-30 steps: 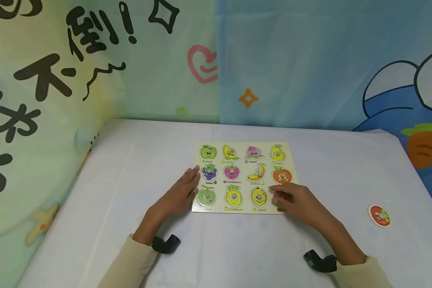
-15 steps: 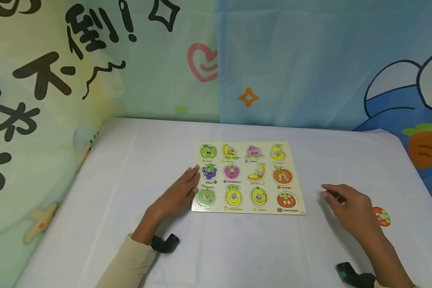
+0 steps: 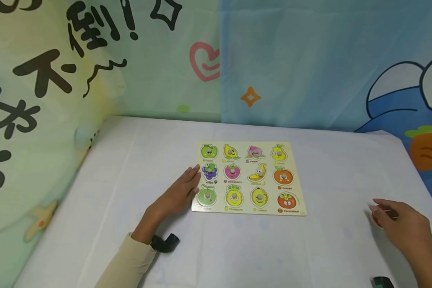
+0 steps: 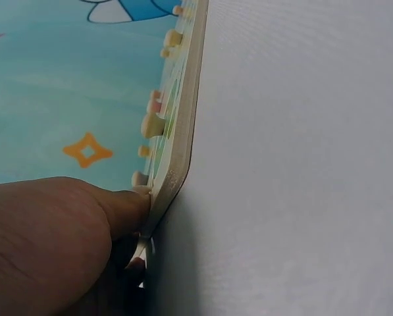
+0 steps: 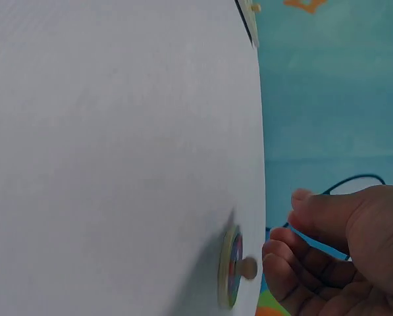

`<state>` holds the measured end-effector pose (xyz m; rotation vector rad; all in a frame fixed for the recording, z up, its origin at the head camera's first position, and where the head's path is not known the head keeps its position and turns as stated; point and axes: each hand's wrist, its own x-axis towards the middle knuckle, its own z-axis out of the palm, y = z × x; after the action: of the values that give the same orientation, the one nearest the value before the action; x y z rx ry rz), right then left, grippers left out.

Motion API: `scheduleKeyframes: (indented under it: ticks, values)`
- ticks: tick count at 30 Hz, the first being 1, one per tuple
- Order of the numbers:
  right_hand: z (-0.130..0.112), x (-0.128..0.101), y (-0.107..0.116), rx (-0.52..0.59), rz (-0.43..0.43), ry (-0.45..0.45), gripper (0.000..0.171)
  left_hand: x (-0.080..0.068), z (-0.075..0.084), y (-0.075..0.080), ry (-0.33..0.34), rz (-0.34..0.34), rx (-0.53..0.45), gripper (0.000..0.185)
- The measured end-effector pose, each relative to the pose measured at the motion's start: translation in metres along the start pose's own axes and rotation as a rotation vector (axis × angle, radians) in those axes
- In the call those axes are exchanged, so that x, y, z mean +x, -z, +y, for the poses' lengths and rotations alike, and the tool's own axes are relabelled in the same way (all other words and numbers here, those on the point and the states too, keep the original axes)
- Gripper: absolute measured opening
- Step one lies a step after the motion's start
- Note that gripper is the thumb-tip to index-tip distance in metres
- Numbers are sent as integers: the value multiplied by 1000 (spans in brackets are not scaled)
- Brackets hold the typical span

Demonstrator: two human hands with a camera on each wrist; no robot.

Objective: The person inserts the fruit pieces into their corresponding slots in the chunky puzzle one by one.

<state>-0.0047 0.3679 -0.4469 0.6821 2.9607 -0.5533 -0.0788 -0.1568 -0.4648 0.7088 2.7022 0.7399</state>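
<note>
The white tabletop (image 3: 137, 188) carried the fruit puzzle board (image 3: 293, 176) near its middle, every slot filled but the one at the board's near right corner, where only the printed persimmon showed. Your left hand (image 3: 180, 194) lay flat, fingers straight, pressing the board's near left edge. Your right hand (image 3: 405, 228) hovered by the tabletop's right edge, fingers loosely curled and holding nothing, just short of the loose round piece (image 5: 232, 268) and its small peg (image 5: 247, 267). That piece lay close to the edge: a clumsy brush instead of a pinch on the peg could have knocked it off, I'd judge.
</note>
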Motion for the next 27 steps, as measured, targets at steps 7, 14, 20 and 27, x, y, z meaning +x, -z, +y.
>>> scheduleKeyframes:
  ticks: [7, 14, 20, 27]
  values:
    - [37, 12, -15, 38, -27, -190, 45, 0, 1, -1, 15, -13, 8, 53]
    - [46, 14, -17, 10, -76, -274, 47, -1, 3, 1, 2, -7, 8, 53]
    - [14, -1, -4, -30, -88, -254, 34, 0, 1, 0, 3, -6, 4, 53]
    - [6, 4, -5, -13, -47, -186, 33, -1, 1, 0, 11, -7, 11, 54]
